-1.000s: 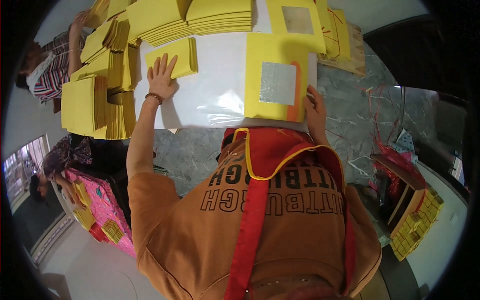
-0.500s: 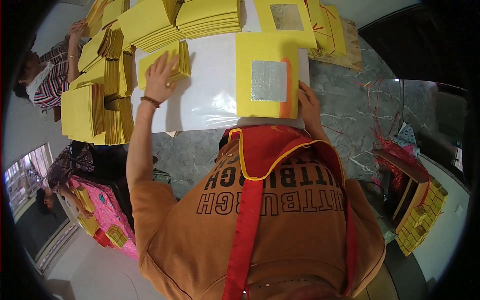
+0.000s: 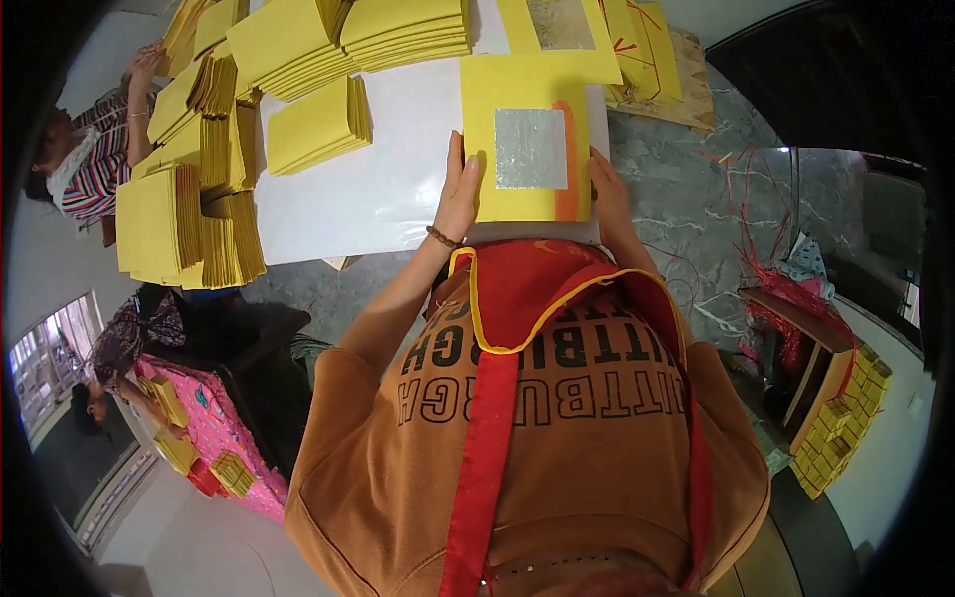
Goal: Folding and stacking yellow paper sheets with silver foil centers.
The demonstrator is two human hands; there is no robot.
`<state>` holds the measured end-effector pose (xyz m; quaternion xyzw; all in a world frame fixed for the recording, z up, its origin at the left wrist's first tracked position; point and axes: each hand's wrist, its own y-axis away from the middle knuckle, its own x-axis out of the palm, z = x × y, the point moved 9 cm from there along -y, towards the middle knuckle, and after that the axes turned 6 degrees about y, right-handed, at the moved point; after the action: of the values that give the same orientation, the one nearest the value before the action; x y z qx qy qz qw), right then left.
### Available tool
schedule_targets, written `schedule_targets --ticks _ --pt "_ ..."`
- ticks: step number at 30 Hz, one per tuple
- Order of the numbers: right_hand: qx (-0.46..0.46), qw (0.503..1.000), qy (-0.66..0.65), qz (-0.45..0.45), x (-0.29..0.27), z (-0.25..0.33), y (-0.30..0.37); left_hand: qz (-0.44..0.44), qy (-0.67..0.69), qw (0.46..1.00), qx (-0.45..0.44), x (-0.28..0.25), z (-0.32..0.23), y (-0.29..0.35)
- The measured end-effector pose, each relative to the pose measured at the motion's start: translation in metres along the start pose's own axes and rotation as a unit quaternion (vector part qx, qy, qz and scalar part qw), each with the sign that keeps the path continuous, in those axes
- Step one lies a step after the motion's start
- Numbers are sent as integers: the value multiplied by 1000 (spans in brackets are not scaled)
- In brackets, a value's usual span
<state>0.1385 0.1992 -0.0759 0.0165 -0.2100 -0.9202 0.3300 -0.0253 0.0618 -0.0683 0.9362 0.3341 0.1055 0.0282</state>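
Observation:
In front of me on the white-topped table lies a yellow paper stack (image 3: 479, 149), its top sheet bearing a silver square (image 3: 530, 149) and an orange stripe. My left hand (image 3: 461, 189) is at the stack's left edge, fingers stretched out and pointing away from me. At the opposite edge is my right hand (image 3: 609, 199), its fingers extended along the side and partly hidden by the paper. A small bundle of folded yellow paper (image 3: 316, 127) sits to the left, untouched by either hand.
Many folded yellow bundles (image 3: 159, 224) crowd the table's left and far sides. Another silver-squared yellow sheet (image 3: 559, 25) lies beyond. Red ties bind yellow paper (image 3: 652, 55) at far right. One person (image 3: 99, 164) works at left; another sits by a pink-covered table (image 3: 214, 418).
My left hand has left the small folded bundle and moved right to the left edge of the silver-squared stack. My right hand stays at the right edge.

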Motion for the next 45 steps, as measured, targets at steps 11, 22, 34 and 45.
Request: schedule_targets --ticks 11,22,34,45 --pt "-179 960 215 -13 -26 20 11 267 -562 721 305 74 -64 44" --pt "-166 981 102 11 -25 20 9 238 -387 851 264 62 -86 11" --pt "-261 942 206 -57 -17 37 24 205 -309 919 136 46 -71 0" --pt "-194 967 150 -70 -20 26 23 188 -262 946 -18 32 -44 -8"
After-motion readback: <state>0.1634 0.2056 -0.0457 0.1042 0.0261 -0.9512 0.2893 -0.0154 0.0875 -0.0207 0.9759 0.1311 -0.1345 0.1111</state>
